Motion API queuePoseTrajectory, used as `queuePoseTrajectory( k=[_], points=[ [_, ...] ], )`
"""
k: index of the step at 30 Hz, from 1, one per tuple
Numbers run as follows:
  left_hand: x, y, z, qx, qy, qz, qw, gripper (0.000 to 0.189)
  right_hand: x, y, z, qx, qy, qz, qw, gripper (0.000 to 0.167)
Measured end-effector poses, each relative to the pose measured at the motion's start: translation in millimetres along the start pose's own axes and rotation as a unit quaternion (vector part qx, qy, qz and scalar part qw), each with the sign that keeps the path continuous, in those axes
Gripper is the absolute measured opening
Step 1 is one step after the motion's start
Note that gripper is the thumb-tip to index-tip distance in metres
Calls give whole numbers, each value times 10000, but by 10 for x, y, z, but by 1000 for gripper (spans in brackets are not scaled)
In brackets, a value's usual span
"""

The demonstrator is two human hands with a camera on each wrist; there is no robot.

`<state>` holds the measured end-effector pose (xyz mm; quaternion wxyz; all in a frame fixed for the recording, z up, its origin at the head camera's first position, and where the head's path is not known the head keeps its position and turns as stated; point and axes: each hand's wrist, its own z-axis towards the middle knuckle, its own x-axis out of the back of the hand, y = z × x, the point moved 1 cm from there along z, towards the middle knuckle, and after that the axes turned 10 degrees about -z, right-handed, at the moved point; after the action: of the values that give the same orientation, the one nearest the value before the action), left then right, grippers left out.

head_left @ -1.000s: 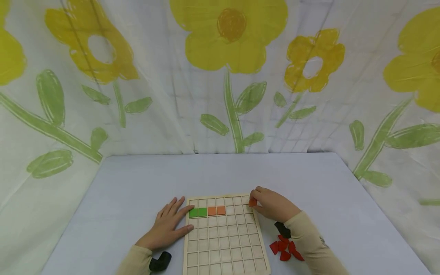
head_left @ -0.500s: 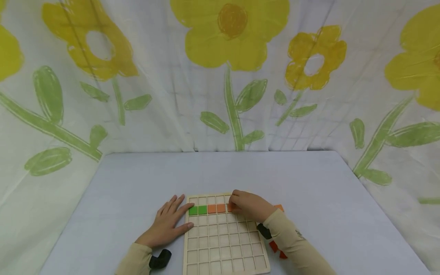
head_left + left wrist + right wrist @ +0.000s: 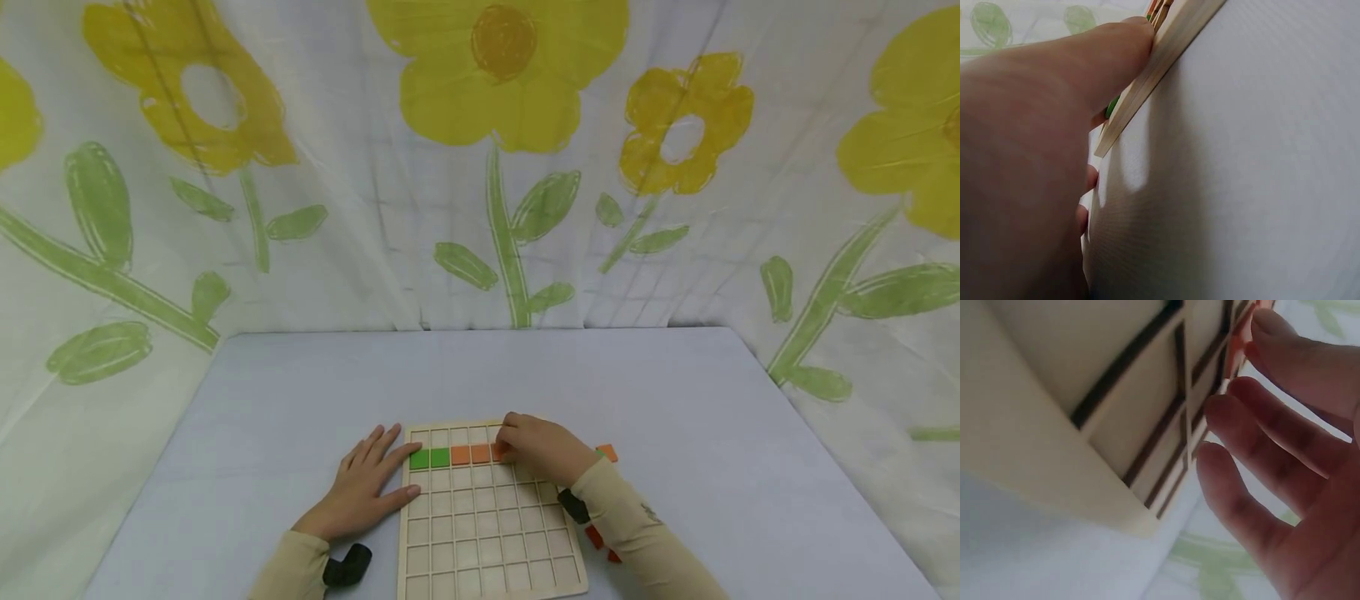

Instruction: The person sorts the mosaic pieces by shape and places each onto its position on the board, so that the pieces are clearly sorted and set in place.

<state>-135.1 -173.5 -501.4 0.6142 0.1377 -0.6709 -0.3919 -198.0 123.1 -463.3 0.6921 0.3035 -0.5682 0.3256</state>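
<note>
A wooden grid board [image 3: 464,529] lies on the table. In its second row from the far edge sit two green tiles [image 3: 431,459] at the left, followed by two orange tiles [image 3: 470,455]. My right hand [image 3: 543,448] reaches over that row. Its thumb and index finger pinch a further orange tile [image 3: 497,452] at the adjoining cell; the hand covers most of it. In the right wrist view orange [image 3: 1237,350] shows by the thumb tip, while the other fingers curve loosely. My left hand [image 3: 362,485] lies spread beside the board, index fingertip and thumb [image 3: 1116,53] touching its left rim.
Right of the board, partly behind the right forearm, are red pieces [image 3: 594,537]. Orange and green tiles [image 3: 607,453] lie beyond that forearm. Each wrist carries a black device [image 3: 348,566]. A flower-printed curtain [image 3: 360,250] hangs behind the table.
My right hand has brought an orange tile leftward from the board's right edge to the cell after the two orange tiles. The left hand stays put.
</note>
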Motion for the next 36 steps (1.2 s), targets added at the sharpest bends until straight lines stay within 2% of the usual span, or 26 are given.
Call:
queuePoseTrajectory(
  k=[6,14,19,23,28,33,36],
  points=[
    [21,15,10,-1,19,-2,10000,62,140,68,-106,-96,4,-298,9995,13],
    [16,14,2,-76,40,-10,10000,62,407,201,-391,-1012,-712,39,9923,21],
    [9,13,-2,-51,36,-9,10000,62,509,347,-626,-1751,-1009,338,9788,26],
    [3,15,-4,30,-17,-42,10000,63,556,444,-798,-2310,-1338,566,9620,29],
    [0,9,-2,51,-63,-64,9999,63,556,515,-971,-2635,-1712,550,9478,34],
    [-3,5,0,30,-5,-23,10000,62,493,554,-1067,-2919,-1992,768,9323,41],
    [-9,3,-1,35,15,-72,10000,62,440,571,-1077,-2982,-2040,871,9284,40]
  ],
)
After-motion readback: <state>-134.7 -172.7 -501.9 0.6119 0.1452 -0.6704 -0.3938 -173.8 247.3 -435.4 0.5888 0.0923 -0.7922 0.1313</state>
